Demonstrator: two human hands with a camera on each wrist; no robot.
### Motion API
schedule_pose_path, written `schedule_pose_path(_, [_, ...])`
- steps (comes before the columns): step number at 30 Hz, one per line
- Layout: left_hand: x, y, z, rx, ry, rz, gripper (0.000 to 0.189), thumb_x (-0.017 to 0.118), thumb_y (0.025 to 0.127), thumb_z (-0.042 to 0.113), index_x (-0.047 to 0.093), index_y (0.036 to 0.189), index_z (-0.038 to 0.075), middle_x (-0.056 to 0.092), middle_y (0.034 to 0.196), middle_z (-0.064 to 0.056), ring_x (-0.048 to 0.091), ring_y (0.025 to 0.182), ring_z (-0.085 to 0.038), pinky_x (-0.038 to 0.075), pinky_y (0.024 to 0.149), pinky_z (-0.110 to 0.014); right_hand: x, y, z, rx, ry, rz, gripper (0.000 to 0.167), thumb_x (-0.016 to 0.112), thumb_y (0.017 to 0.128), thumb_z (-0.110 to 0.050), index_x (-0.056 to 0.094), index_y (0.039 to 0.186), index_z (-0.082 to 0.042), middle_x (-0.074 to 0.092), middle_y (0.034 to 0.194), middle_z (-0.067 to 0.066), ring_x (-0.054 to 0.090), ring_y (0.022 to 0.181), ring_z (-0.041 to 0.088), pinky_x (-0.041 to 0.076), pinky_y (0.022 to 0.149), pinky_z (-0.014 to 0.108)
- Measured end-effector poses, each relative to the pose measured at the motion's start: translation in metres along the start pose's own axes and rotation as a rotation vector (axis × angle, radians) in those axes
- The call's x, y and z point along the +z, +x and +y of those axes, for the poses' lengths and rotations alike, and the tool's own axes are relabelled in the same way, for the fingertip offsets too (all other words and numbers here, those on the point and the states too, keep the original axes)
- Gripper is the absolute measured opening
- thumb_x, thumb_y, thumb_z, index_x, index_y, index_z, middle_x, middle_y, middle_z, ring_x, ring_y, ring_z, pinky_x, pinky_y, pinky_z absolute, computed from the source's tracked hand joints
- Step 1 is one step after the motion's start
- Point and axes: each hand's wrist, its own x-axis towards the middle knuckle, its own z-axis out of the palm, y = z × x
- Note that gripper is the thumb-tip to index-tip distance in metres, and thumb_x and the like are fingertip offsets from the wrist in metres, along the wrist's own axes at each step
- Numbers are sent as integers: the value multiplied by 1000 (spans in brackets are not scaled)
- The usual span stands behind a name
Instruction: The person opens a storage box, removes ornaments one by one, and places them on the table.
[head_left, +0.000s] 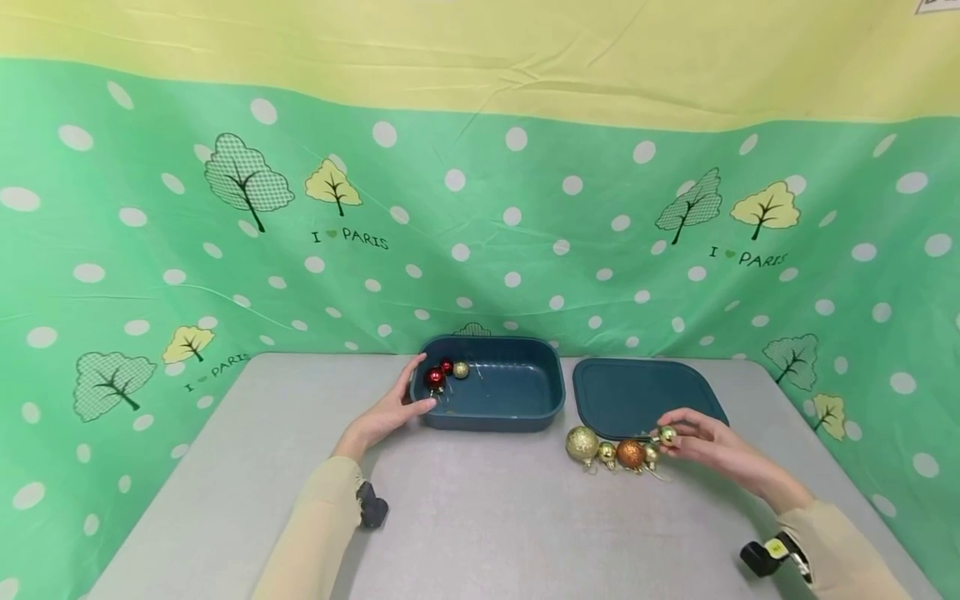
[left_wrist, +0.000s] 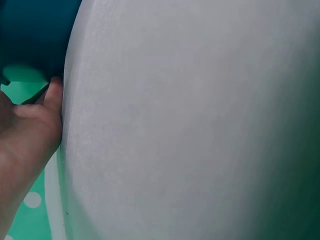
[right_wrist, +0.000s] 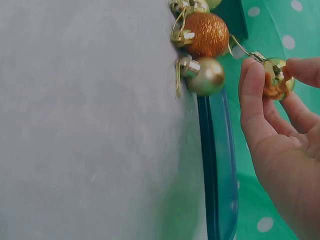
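Observation:
My left hand (head_left: 386,414) grips the left end of a dark blue plastic box (head_left: 491,423), thumb at the front corner and fingers along the side. Inside the box, at its left end, lie two red baubles (head_left: 435,378) and a small gold glitter bauble (head_left: 461,370). Between thumb and fingertips, my right hand (head_left: 708,443) pinches a small shiny gold bauble (right_wrist: 278,79), its cord loop trailing left in the right wrist view. Beside that hand, a row holds a large gold glitter bauble (head_left: 582,444), an orange bauble (right_wrist: 206,35) and smaller gold baubles (right_wrist: 206,76).
A dark blue lid (head_left: 637,392) lies flat right of the box, with the bauble row along its front edge. Both stand near the back of the grey table (head_left: 510,517). A green dotted cloth (head_left: 495,217) hangs behind and around the sides.

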Motion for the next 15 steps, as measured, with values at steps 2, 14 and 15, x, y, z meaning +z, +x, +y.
schedule_pose_path(2, [0, 0, 1, 3, 6, 0, 85, 61, 94, 12, 3, 156, 17, -8, 159, -18, -8, 143, -40, 6, 109, -63, -3, -4, 2, 3, -4, 1, 34, 44, 101, 3, 35, 129, 18, 61, 122, 6, 62, 108, 22, 49, 92, 37])
schedule_pose_path(14, [0, -1, 2, 3, 11, -2, 85, 61, 94, 12, 4, 156, 17, -8, 159, -18, -8, 143, -40, 5, 109, -63, -10, -18, 8, 58, -37, -3, 37, 41, 102, -1, 39, 137, 13, 52, 131, -1, 60, 110, 18, 49, 92, 33])
schedule_pose_path(15, [0, -1, 2, 3, 10, -4, 85, 61, 94, 12, 4, 156, 17, -8, 159, -18, -8, 143, -40, 5, 109, -63, -11, -19, 8, 57, -31, -2, 37, 41, 102, -1, 39, 137, 13, 52, 131, 0, 60, 110, 18, 49, 92, 33])
